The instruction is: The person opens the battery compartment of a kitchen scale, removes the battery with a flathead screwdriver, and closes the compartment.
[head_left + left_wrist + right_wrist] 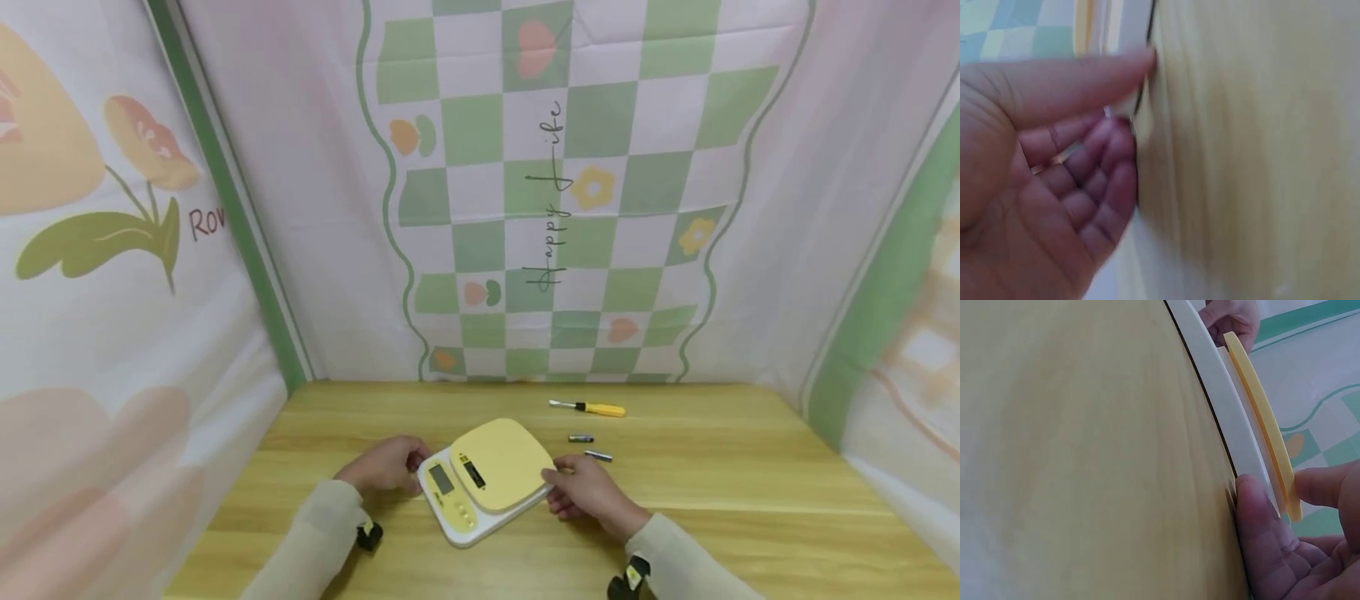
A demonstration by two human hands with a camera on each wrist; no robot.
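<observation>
A kitchen scale (500, 467) with a yellow weighing plate and white base sits turned at an angle on the wooden table. Its small grey display (441, 479) faces up on the left side. At its left corner, my left hand (392, 463) holds the edge of the base, thumb at the rim and the other fingers curled. My right hand (588, 492) grips the opposite side. In the right wrist view, the right thumb (1319, 486) presses the yellow plate's edge while a fingertip (1250, 494) lies against the bottom edge of the white base (1225, 403).
Beyond the scale on the table (750, 467) lies a screwdriver (600, 409) with a yellow handle. Two small batteries, a dark one (581, 438) and a silvery one (598, 456), lie right of the scale. Printed curtains (330, 250) hang around the back and sides.
</observation>
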